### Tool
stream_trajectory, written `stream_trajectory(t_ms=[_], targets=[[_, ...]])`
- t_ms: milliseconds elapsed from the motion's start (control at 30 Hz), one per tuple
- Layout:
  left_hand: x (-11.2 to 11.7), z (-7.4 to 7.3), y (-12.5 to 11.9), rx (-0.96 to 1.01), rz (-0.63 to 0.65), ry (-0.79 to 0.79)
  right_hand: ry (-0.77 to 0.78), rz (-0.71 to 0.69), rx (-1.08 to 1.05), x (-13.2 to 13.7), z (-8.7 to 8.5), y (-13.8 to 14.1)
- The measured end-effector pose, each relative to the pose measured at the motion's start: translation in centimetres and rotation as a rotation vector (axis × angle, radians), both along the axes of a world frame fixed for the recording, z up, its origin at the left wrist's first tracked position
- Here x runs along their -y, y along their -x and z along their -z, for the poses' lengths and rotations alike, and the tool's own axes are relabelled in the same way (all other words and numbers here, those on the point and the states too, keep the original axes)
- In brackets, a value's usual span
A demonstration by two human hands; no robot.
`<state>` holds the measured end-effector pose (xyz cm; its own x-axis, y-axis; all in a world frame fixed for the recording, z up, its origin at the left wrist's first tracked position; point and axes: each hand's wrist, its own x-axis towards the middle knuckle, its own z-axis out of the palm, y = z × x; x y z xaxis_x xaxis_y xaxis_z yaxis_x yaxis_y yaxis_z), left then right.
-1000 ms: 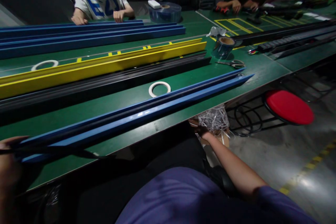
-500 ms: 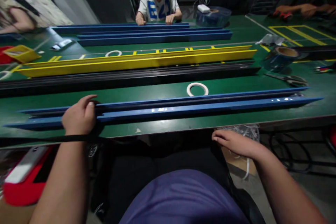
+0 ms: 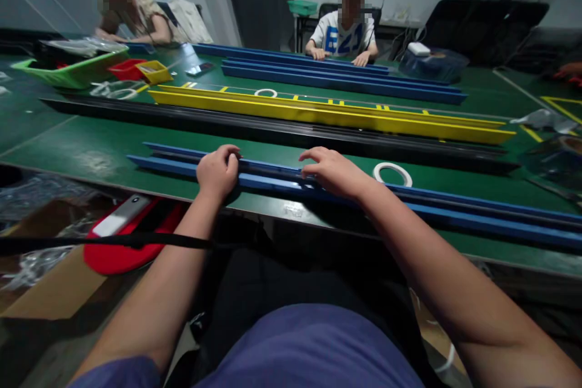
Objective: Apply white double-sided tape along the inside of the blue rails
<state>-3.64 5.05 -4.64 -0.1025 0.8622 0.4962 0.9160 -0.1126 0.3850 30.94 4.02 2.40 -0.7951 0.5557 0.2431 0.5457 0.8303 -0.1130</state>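
The front rail (image 3: 273, 183) lies along the near edge of the surface (image 3: 82, 151), with a tape ring (image 3: 391, 165) just behind it, toward the right. Beyond the ring runs a second rail (image 3: 282, 128); just behind that, a third rail (image 3: 327, 114); farther back, several back rails (image 3: 341, 82). Left of these back rails sit a basket (image 3: 68, 76) and, beside it, two small bins (image 3: 127, 70).
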Motion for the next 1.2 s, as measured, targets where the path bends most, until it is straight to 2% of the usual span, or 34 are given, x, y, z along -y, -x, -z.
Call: stream_trajectory(t_ms=[100,300,433,567,733,900,1200], targets=[[0.0,-0.1,0.0,-0.005,0.018,-0.011,-0.075,-0.079,0.147,-1.6,0.4,1.8],[0.0,0.0,0.1,-0.042,0.036,-0.025,-0.137,-0.084,0.260,-2.4,1.1,3.3],[0.0,-0.1,0.1,-0.041,0.040,-0.022,-0.185,-0.097,0.271,-2.6,1.3,3.6],[0.2,-0.2,0.0,-0.037,0.041,-0.014,-0.197,-0.132,0.356,-2.5,0.7,4.0],[0.2,-0.3,0.0,-0.041,0.034,-0.009,-0.233,-0.128,0.470,-1.5,0.6,6.1],[0.3,-0.4,0.0,-0.040,0.047,0.010,-0.253,-0.056,0.459,-0.6,1.4,7.6],[0.4,-0.6,-0.2,-0.025,0.055,0.013,-0.272,-0.055,0.441,-0.7,1.4,7.1]])
